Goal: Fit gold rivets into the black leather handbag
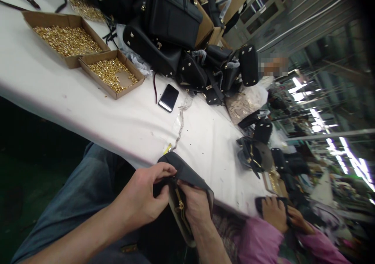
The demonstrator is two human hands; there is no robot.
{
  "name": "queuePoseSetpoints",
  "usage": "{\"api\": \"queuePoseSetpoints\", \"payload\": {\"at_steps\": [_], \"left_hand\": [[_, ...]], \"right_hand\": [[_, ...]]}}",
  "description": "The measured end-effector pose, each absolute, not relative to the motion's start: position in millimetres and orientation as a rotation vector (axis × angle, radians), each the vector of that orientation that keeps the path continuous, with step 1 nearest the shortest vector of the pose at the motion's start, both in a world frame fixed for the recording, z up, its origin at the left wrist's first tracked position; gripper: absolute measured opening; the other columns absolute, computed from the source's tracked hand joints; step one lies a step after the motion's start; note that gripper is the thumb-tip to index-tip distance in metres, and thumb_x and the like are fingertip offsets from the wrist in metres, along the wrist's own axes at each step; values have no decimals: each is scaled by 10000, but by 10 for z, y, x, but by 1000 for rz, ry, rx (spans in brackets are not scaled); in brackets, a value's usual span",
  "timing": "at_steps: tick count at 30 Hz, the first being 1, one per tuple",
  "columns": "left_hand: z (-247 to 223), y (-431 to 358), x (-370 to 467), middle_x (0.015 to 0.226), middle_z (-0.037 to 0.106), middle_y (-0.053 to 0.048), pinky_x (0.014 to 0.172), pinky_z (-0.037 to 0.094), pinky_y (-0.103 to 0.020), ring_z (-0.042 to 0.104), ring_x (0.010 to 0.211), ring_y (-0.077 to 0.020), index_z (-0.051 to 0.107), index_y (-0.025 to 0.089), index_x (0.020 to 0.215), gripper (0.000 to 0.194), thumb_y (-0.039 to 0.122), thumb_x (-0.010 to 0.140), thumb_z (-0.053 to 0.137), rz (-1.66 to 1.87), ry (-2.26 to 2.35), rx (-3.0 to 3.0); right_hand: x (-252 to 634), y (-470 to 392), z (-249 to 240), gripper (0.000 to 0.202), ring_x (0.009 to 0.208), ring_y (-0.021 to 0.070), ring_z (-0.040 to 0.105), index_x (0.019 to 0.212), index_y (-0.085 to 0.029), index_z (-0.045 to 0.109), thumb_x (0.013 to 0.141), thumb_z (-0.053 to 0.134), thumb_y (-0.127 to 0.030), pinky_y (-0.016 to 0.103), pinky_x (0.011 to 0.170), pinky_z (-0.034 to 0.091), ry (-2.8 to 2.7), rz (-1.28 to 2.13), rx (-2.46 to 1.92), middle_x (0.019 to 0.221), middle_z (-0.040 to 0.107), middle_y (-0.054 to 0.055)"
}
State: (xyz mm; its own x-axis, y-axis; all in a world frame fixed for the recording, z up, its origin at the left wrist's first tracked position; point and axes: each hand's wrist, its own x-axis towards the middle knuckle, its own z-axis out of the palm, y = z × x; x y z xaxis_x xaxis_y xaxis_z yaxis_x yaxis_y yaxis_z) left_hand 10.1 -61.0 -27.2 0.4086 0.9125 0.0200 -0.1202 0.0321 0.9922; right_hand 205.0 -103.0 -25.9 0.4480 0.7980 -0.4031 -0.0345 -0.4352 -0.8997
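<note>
Holding dark leather piece (187,174), left hand (143,199), right hand (195,205)

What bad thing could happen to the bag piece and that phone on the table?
Three things might go wrong. The black bag piece sits at the table edge, held by the left hand and right hand, so it could slip onto the lap. The phone lies right beside the pile of black bags, which might slide onto it. The small box of gold fittings could get bumped and spill.
</note>
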Motion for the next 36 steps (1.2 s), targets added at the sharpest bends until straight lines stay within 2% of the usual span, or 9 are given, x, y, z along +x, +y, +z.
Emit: {"api": "queuePoseSetpoints", "payload": {"at_steps": [7,12,15,17,19,21,24,28,36], "left_hand": [[-233,-580,173,1097,841,17,984,666,-269,824,1030,-175,766,266,1235,370,88,932,652,985,860,1269],[-186,-543,260,1007,843,9,881,665,-264,822,917,-176,792,246,1145,265,124,951,659,1034,938,1348],[-161,-558,285,1007,849,-2,843,655,-276,821,906,-187,798,242,1147,253,138,962,660,1081,975,1405],[-153,-578,290,1028,852,-12,859,653,-294,825,932,-199,801,240,1146,246,145,976,650,1101,987,1451],[-148,-593,290,1056,854,-22,891,653,-310,828,967,-211,801,238,1149,243,154,991,638,1100,994,1476],[-144,-598,290,1061,854,-27,904,652,-317,829,979,-216,801,240,1149,243,159,1000,628,1087,997,1476],[-135,-603,296,1053,851,-29,896,653,-313,828,983,-218,793,238,1123,231,156,1001,614,1057,992,1462],[-126,-652,318,1120,841,-48,952,655,-304,821,1065,-217,739,229,1178,220,170,1007,612,984,933,1434],[-117,-754,345,1218,816,-103,1039,646,-364,798,1162,-239,629,222,1295,271,163,1048,533,913,885,1478]], "right_hand": [[2008,-919,-104,495,985,343,812,1082,-180,886,636,1030,-338,487,1002,650,-590,1211,-1705,922,860,80],[2040,-882,13,378,1052,307,800,1108,-201,878,772,975,-344,471,1097,609,-702,1234,-1683,1032,863,71],[2046,-938,78,334,1025,300,803,1118,-200,874,855,927,-400,445,1022,640,-794,1169,-1747,1061,861,83],[2044,-1021,124,295,942,290,806,1085,-200,878,909,881,-437,405,889,671,-915,1047,-1847,1004,857,86],[2036,-1129,165,243,927,284,805,1074,-217,881,956,836,-424,386,836,678,-1134,842,-1915,1006,852,87],[2021,-1237,186,223,1048,295,801,1170,-247,868,980,808,-348,408,925,682,-1408,612,-1862,1154,838,97],[1994,-1342,171,392,1202,298,767,1376,-274,790,992,763,-198,440,1043,667,-1703,352,-1695,1340,776,112],[2001,-1350,103,413,1118,280,788,1367,-234,769,977,749,-99,431,990,700,-1809,98,-1616,1248,789,126],[2137,-1310,-35,341,1039,268,803,1303,-189,738,980,748,-81,419,935,722,-1957,-171,-1534,1156,803,134]]}}
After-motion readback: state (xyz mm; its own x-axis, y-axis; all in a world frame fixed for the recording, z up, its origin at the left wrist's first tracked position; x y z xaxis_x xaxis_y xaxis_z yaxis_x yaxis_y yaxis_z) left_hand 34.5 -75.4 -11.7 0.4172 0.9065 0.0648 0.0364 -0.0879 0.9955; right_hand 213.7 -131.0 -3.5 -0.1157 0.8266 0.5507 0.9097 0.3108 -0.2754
